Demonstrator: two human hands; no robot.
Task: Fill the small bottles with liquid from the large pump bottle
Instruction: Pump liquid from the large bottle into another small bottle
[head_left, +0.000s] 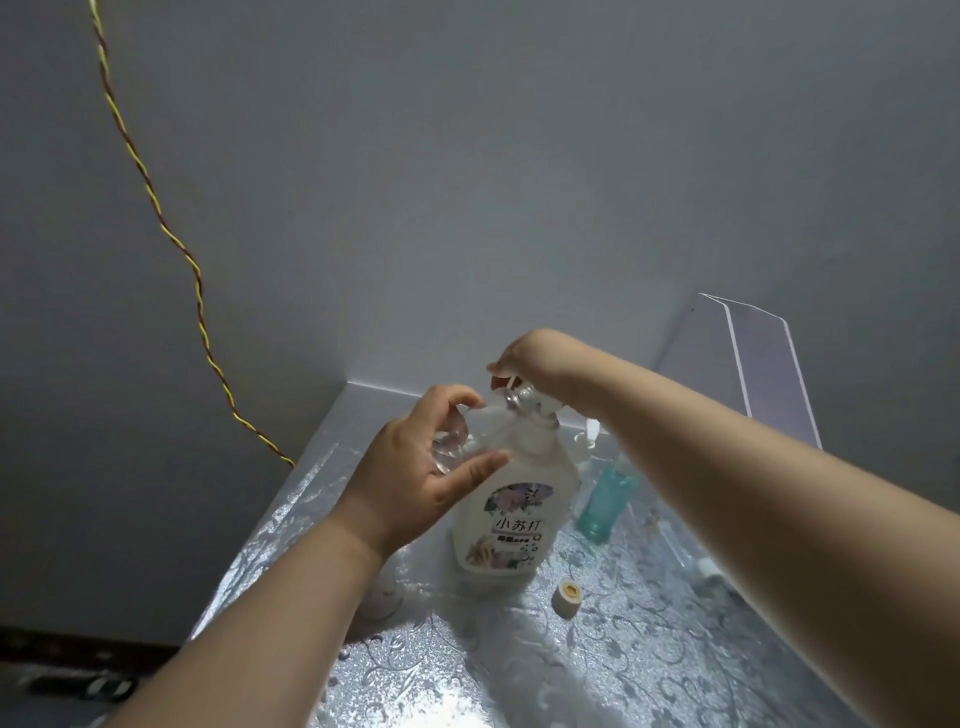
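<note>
Head view: left hand (415, 488) grips 1 small bottle (457, 441), likely light and slippery, round its body; right hand (524, 358) clasps the pump head (530, 402).

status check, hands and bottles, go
Left hand grips small clear bottle at the pump spout. Right hand atop large pump bottle, upright on table. Teal bottle and white cap stand apart.

I note both forearms bare, rising from the lower frame to meet at centre. Left hand (431, 467) grips a small bottle (454, 442), thumb and fingers curled round it. Right hand (524, 358) bends down at the wrist, fingers mostly hidden.
</note>
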